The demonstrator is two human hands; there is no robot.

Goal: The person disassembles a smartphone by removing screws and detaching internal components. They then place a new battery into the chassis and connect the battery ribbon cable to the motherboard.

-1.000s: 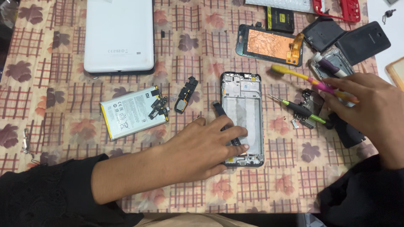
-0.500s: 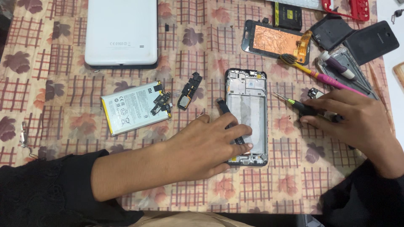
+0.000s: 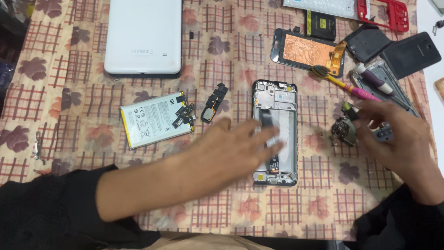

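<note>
Left hand (image 3: 231,148) is motion-blurred, fingers (image 3: 266,139) spread flat over the lower half of the open phone frame (image 3: 276,99), clamped on nothing. Frame's middle and its black flex strip are partly hidden under those fingertips.

Right hand (image 3: 393,134) is also blurred, fingers curled together; a small grey part (image 3: 384,134) sits at the fingertips, but I can't tell whether it's gripped. A small circuit board (image 3: 344,129) lies just beside the thumb. Toothbrush (image 3: 344,84) lies beyond the knuckles.

Battery (image 3: 155,119) is well apart from the left fingers, loose black parts (image 3: 212,103) between. Red frame (image 3: 386,14) is cut off by the top edge.
</note>
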